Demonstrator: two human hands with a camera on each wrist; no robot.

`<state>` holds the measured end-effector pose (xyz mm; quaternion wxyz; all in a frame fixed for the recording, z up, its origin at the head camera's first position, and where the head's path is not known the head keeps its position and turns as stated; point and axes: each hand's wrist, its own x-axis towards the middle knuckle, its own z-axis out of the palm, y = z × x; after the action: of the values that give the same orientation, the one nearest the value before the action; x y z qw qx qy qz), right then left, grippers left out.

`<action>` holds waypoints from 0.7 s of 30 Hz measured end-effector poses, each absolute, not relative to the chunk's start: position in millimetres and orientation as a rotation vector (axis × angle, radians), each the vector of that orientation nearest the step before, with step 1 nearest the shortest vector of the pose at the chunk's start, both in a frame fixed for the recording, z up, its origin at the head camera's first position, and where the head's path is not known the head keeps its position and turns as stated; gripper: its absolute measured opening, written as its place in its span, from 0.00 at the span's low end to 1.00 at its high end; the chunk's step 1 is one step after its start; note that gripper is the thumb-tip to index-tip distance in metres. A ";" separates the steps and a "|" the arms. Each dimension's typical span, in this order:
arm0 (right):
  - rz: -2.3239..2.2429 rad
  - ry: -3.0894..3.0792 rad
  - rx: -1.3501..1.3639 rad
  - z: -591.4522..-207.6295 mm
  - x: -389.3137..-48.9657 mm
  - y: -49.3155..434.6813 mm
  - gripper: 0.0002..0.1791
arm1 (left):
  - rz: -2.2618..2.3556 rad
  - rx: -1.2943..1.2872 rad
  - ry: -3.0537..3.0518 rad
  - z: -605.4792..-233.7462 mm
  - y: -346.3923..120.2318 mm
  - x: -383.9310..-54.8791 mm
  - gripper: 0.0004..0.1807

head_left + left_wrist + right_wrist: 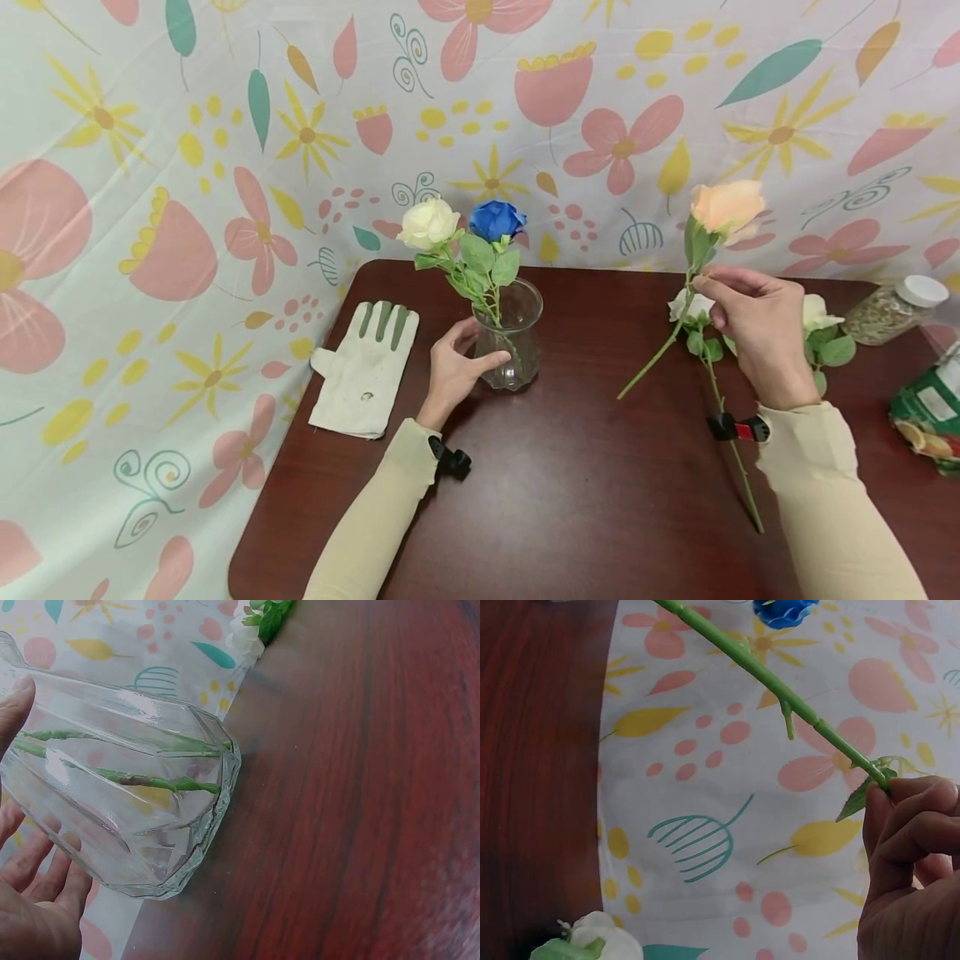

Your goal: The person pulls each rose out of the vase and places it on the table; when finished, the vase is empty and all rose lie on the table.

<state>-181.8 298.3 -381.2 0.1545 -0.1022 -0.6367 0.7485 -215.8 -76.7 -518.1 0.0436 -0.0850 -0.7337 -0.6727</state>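
Observation:
A clear glass vase (517, 333) stands on the table, holding a white rose (429, 223) and a blue rose (497, 221). Their green stems (135, 780) show through the glass in the left wrist view. My left hand (459, 367) grips the vase from the left, thumb in front and fingers around the far side. In my right hand (761, 325) a peach rose (726, 208) is pinched by its stem between thumb and fingertips, bloom up, the stem slanting down to the left above the table. The right wrist view shows that stem (757, 671) at the fingertips.
Left of the vase lies a white work glove (367, 371) with green on its fingers. Under and beyond my right arm lie white roses (817, 312). A white-capped jar (892, 308) and a green package (930, 408) are at the right. A floral cloth (600, 150) hangs behind the table.

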 end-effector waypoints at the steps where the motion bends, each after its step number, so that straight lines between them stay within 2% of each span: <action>1: 2.153 -1.844 -0.297 -383.1 -181.9 299.7 0.04 | -2.057 -0.259 -2.244 -518.2 -77.0 -215.8 0.36; 21: 2.022 -2.304 -0.398 -429.0 -186.2 323.6 0.06 | -2.064 -0.245 -2.257 -518.9 -77.0 -216.1 0.36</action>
<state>-186.2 323.6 -429.0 0.0251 -0.1287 -0.7452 0.6538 -216.1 -77.0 -518.9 0.0368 -0.0798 -0.7351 -0.6723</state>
